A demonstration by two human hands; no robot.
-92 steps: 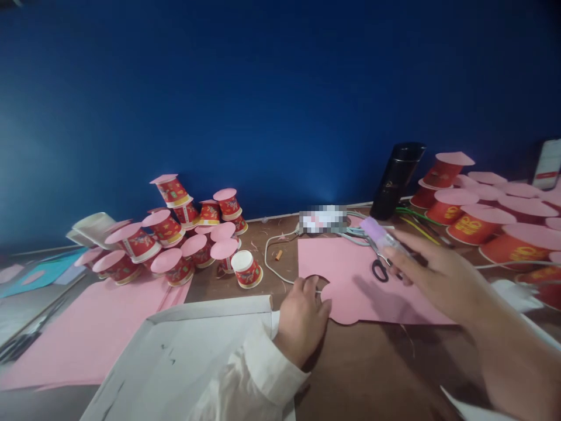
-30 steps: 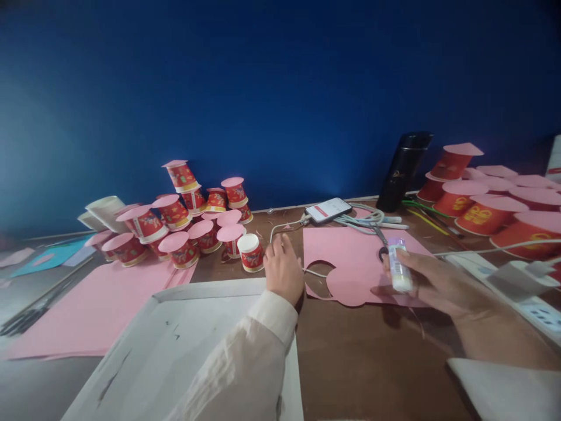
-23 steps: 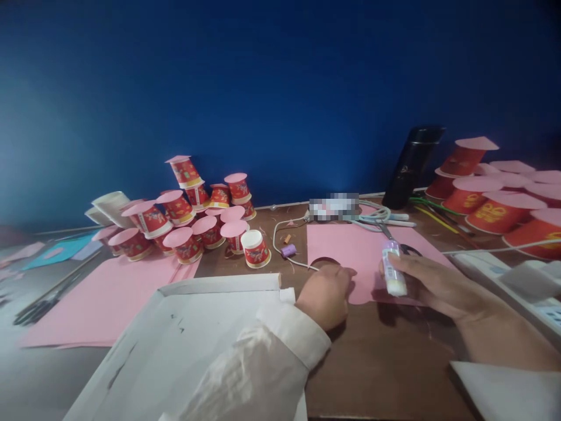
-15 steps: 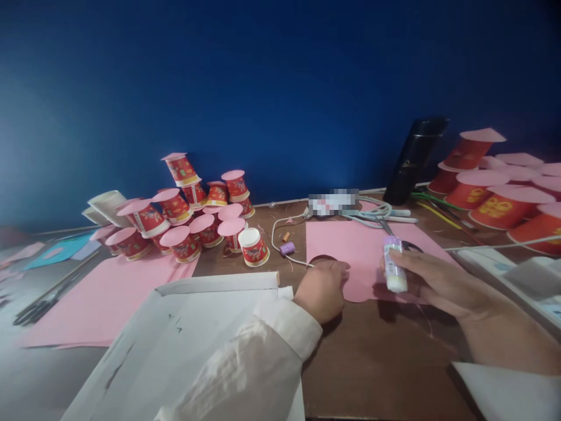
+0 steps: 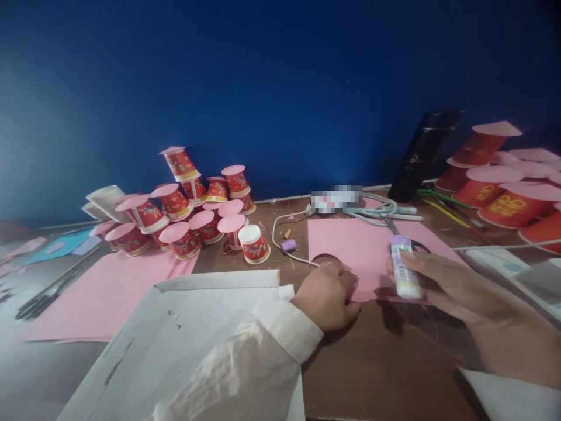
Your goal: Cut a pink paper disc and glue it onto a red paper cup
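With our right hand (image 5: 451, 286) gripping the glue stick (image 5: 404, 268), let's keep the pink paper (image 5: 350, 238) flat; our left hand's (image 5: 328, 296) grip is unclear.

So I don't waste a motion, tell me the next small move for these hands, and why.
I'd probably have the left hand, at the edge of the pink sheet, draw the upturned cup closer: its white top is bare, while cups beside it carry pink discs, and the right hand holds the glue stick, pale end down.
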